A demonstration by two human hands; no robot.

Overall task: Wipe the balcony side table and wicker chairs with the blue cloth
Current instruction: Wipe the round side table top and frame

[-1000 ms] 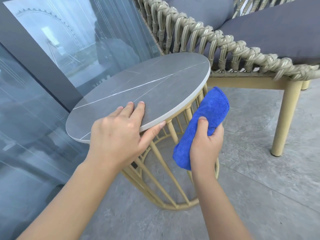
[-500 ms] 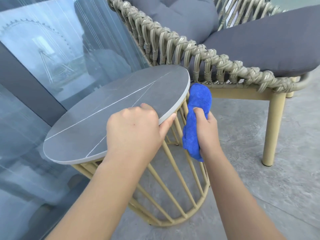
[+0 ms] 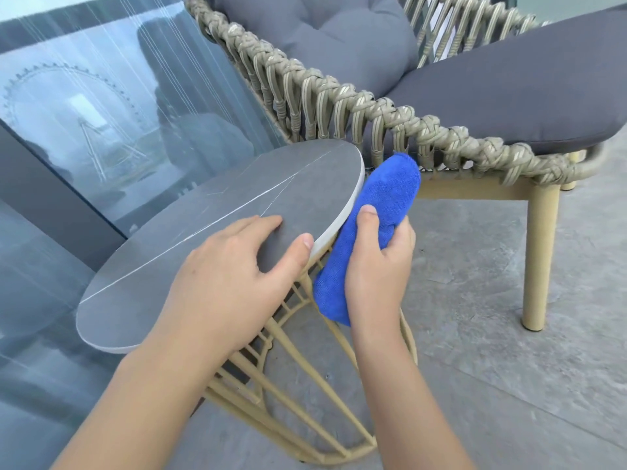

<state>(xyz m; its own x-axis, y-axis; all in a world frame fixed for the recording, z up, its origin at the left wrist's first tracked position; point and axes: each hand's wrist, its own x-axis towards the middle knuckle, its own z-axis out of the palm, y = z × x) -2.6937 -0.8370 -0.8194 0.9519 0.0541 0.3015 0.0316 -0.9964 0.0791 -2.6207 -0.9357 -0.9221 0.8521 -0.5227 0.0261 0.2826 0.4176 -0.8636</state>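
Head view, looking down at a balcony corner

- Desk (image 3: 190,239): small round side piece, grey stone-look top with thin pale veins and a pale edge, standing on a cage of yellow metal bars (image 3: 291,412) that ends in a ring on the floor
- Left hand (image 3: 234,286): lies palm down on the near part of the desktop, fingers (image 3: 261,223) nearly straight and spread over the surface, thumb at the rim; it holds nothing, only rests on the top
- Right hand (image 3: 376,266): fingers and thumb curled round the blue cloth (image 3: 383,205), gripping it about its middle
- Blue cloth: bunched into a long roll, upper end pressed against the pale edge of the desktop on the side facing the chair, lower end hanging beside the yellow bars. Its upper end sits just below the chair's woven rim; whether it touches the weave cannot be told
- Wicker chair (image 3: 342,106): beige woven rope rim, yellow frame and leg (image 3: 539,262), close behind and to the right of the desk. Dark grey seat cushion (image 3: 509,103) and a grey back cushion (image 3: 322,39) lie in it
- Glass panel (image 3: 101,106) left of the desk, showing a large wheel structure and faint reflections
- Floor (image 3: 509,368): grey stone-look tiles
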